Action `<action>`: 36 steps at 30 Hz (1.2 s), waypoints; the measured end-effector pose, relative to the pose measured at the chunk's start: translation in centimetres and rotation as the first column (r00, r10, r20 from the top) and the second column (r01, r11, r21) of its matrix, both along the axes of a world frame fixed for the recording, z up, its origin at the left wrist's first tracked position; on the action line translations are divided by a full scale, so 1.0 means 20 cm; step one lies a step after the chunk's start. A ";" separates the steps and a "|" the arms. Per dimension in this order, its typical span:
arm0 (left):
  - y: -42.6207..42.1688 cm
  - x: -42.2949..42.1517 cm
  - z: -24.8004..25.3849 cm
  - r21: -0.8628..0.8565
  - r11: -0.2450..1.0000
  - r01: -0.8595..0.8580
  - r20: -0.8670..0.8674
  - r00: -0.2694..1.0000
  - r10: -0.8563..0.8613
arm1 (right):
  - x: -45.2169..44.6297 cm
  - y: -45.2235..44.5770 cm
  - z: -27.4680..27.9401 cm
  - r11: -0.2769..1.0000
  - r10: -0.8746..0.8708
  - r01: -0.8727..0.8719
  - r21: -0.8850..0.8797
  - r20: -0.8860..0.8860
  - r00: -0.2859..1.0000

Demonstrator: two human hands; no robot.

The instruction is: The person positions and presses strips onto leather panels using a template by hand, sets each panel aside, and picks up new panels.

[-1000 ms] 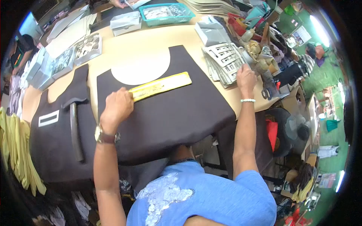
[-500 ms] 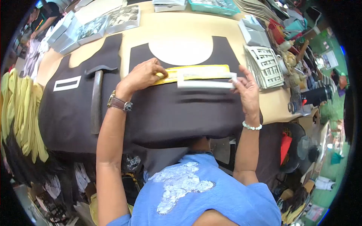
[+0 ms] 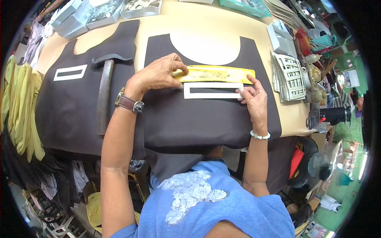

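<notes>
A long yellow strip (image 3: 214, 73) with worn markings lies across a dark cut fabric piece (image 3: 206, 123) with a curved neckline. My left hand (image 3: 160, 74), wearing a watch, pinches the strip's left end, its thumb beside the frame's upper left corner. Just below the strip, a white rectangular frame (image 3: 214, 95) with a long slot lies against the fabric. My right hand (image 3: 254, 99) grips the frame's right end between thumb and fingers. Its index finger touches the strip's right end.
Left of my hands, a hammer (image 3: 104, 95) and another white frame (image 3: 70, 73) rest on a second dark piece. Boxes of small parts (image 3: 141, 8) line the back. Stacked cut-out cards (image 3: 289, 77) stand right. Yellow cloths (image 3: 24, 107) hang left.
The white frame has come down from a raised, blurred position to lie along the yellow strip's lower edge. My left thumb has stretched toward its left end. The whole view has shifted slightly.
</notes>
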State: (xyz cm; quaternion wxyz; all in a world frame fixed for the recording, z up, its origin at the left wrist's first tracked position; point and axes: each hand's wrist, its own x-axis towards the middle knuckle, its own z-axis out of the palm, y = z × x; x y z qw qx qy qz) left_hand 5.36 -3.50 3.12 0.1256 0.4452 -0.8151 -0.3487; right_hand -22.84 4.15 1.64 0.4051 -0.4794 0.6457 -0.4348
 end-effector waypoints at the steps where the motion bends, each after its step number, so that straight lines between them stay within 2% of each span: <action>1: 0.00 0.00 0.01 -0.011 1.000 0.013 0.007 1.000 -0.013 | 0.00 0.00 0.00 1.000 -0.003 0.003 0.002 -0.012 1.000; 10: 0.03 -0.03 -0.02 -0.145 0.989 0.008 0.055 0.999 0.000 | 0.01 0.00 0.00 0.999 -0.037 0.037 0.014 -0.004 0.999; 13: 0.04 -0.03 -0.02 -0.180 0.983 0.018 0.056 0.998 -0.009 | 0.01 0.02 0.00 0.998 -0.056 0.050 -0.038 -0.180 0.982; 14: 0.04 -0.03 -0.01 -0.186 0.982 0.019 0.053 0.999 -0.010 | 0.01 0.02 -0.01 0.988 -0.105 0.073 -0.135 -0.243 0.964; 18: 0.04 -0.04 0.01 -0.131 0.991 0.012 0.081 0.997 -0.002 | -0.03 0.04 -0.03 0.992 -0.112 0.097 -0.080 -0.209 0.972; 23: 0.04 -0.03 -0.03 -0.164 0.986 0.006 0.016 1.000 -0.003 | -0.02 0.03 -0.05 0.990 -0.123 0.109 -0.088 -0.172 0.977; 30: 0.04 -0.04 -0.04 -0.160 0.987 -0.017 -0.014 1.000 0.015 | -0.01 0.03 -0.03 0.987 -0.149 0.133 -0.093 -0.193 0.970; 33: 0.05 -0.05 -0.01 -0.145 0.989 -0.014 0.052 0.998 0.022 | -0.02 0.02 -0.04 0.987 -0.144 0.125 -0.098 -0.214 0.966; 36: 0.05 -0.05 0.01 -0.115 0.993 -0.018 0.039 0.999 0.022 | -0.02 0.02 -0.03 0.988 -0.140 0.121 -0.096 -0.235 0.962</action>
